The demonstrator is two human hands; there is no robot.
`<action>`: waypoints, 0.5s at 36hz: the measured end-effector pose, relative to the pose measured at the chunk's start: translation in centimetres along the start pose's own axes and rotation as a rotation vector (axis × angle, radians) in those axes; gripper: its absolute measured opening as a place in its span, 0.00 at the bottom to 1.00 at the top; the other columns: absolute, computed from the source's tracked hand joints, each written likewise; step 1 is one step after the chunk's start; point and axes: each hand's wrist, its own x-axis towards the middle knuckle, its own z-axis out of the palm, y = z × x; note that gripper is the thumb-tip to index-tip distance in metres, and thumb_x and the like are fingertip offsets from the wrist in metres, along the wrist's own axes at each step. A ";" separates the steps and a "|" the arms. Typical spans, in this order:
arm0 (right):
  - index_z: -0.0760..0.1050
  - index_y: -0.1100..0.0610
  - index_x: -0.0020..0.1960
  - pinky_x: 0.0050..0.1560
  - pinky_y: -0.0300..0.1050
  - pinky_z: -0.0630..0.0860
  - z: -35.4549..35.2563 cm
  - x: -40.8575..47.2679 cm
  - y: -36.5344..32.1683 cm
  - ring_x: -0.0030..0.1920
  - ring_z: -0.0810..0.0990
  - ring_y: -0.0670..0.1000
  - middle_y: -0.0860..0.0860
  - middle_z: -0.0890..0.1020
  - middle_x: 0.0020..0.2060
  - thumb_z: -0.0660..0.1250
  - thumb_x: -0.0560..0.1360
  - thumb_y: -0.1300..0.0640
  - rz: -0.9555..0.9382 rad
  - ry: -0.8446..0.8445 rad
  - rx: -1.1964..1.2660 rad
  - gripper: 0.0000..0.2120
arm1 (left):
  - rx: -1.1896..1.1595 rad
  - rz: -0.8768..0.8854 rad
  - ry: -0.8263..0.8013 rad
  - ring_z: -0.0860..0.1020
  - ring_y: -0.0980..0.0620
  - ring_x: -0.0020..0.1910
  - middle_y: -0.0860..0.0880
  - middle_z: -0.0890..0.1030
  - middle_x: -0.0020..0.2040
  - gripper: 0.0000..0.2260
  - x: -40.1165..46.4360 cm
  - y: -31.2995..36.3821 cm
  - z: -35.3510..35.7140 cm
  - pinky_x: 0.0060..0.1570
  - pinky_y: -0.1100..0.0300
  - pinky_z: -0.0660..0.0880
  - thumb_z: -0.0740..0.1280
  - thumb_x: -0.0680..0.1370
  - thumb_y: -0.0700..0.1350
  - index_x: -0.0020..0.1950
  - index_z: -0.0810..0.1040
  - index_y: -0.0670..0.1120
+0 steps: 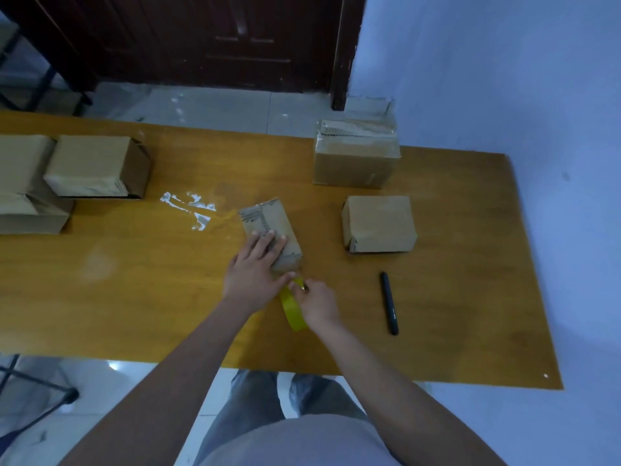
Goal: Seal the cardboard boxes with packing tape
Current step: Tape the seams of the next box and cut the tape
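Note:
A small cardboard box lies in the middle of the wooden table. My left hand rests flat on the box's near end, fingers straight, thumb reaching toward the tape. Just in front of the box, my right hand grips a yellow roll of packing tape held on edge. The tape's free end is hidden between my hands.
A black pen-like cutter lies to the right. Two boxes stand at right: a medium one and a larger taped one behind it. Several boxes sit at far left. Torn clear tape scraps lie left of centre.

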 end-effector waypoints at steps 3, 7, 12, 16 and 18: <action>0.74 0.59 0.54 0.46 0.45 0.67 -0.5 -0.3 -0.1 0.55 0.75 0.58 0.57 0.78 0.52 0.55 0.82 0.50 0.007 -0.095 0.084 0.15 | 0.010 0.001 -0.019 0.39 0.54 0.77 0.59 0.42 0.78 0.34 -0.1 0.1 -0.1 0.68 0.48 0.65 0.52 0.77 0.68 0.78 0.41 0.60; 0.63 0.62 0.72 0.65 0.46 0.65 -1.0 -1.0 0.9 0.68 0.68 0.56 0.57 0.69 0.69 0.51 0.81 0.44 0.044 -0.189 0.245 0.27 | 0.058 0.002 -0.066 0.37 0.53 0.76 0.59 0.39 0.78 0.39 -0.2 0.4 -0.3 0.63 0.47 0.71 0.54 0.74 0.71 0.77 0.38 0.58; 0.71 0.59 0.63 0.53 0.41 0.69 -4.4 -1.1 5.4 0.58 0.74 0.51 0.52 0.74 0.56 0.58 0.80 0.46 0.047 0.217 0.146 0.19 | 0.071 0.000 -0.090 0.36 0.54 0.76 0.59 0.39 0.78 0.42 -0.3 0.7 -0.9 0.62 0.48 0.72 0.54 0.72 0.73 0.77 0.38 0.59; 0.66 0.60 0.65 0.59 0.49 0.70 -7.5 0.2 10.3 0.64 0.68 0.57 0.56 0.67 0.63 0.64 0.77 0.45 0.281 0.385 -0.157 0.24 | 0.077 -0.001 -0.099 0.35 0.53 0.76 0.59 0.38 0.77 0.42 -0.4 0.9 -0.9 0.60 0.49 0.73 0.54 0.72 0.73 0.77 0.37 0.58; 0.65 0.59 0.64 0.58 0.51 0.70 -8.0 0.3 11.8 0.64 0.65 0.58 0.56 0.66 0.62 0.64 0.76 0.44 0.348 0.335 -0.268 0.24 | 0.074 -0.003 -0.109 0.35 0.53 0.76 0.59 0.37 0.77 0.42 -0.4 0.9 -1.0 0.60 0.49 0.74 0.54 0.72 0.72 0.77 0.36 0.58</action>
